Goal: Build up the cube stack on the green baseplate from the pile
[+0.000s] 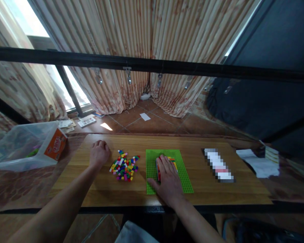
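My right hand (168, 180) lies flat, fingers stretched out, over a block of coloured toy bricks (172, 159) built on a green baseplate (184, 184). The palm hides most of those bricks; red, orange and yellow ones peek out around the fingers. My left hand (100, 153) rests on the table at the left, its fingers curled into a loose fist with nothing visible in it. Between the two hands is a pile of small loose bricks (125, 167) in many colours, closer to the left hand but apart from it.
The wooden table (106, 195) carries a blurred-out phone-like item (219, 165) on the right. A clear plastic bin (22, 141) with an orange label stands beyond the left edge. White papers (258, 163) lie past the right edge. A black bar (152, 64) crosses before the curtains.
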Motion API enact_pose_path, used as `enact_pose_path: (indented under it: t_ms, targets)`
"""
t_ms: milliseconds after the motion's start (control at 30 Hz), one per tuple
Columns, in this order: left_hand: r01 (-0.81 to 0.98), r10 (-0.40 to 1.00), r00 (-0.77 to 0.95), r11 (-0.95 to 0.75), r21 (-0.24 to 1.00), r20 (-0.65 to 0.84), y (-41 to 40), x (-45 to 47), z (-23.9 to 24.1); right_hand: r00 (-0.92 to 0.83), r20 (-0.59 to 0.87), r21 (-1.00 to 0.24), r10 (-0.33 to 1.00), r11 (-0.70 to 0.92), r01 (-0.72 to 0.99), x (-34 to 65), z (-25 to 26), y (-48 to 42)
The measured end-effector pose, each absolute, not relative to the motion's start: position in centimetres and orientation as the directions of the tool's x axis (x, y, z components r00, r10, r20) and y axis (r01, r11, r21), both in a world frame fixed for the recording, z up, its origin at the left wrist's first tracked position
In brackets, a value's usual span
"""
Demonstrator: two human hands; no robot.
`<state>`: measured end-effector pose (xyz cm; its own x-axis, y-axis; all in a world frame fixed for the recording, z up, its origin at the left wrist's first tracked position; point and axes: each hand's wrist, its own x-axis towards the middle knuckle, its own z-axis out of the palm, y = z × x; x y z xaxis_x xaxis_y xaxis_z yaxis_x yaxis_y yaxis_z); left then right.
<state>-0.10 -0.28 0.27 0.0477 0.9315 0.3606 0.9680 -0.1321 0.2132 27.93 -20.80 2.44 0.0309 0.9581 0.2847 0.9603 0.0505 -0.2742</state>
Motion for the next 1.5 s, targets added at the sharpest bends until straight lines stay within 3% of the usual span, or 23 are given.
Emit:
enact_pose_path:
  t_ms: [533, 800, 1500]
  targets:
    - [0.971, 0.948, 0.024, -0.098, 0.22, 0.317, 0.1, -0.3, 0.2, 0.019, 0.284, -0.182, 0.959, 0.034, 0.983, 29.1, 2.2, -20.8]
    - [0.972, 0.948, 0.014, -0.088, 0.219, 0.318, -0.4, 0.2, 0.5, -0.052, 0.321, -0.163, 0.946, 0.11, 0.98, 30.1, 1.9, -21.0]
    - [0.957, 0.948, 0.005, -0.097, 0.272, 0.319, -0.6, 0.3, 0.2, -0.101, 0.365, -0.178, 0.926, 0.176, 0.968, 29.3, 1.0, -21.0]
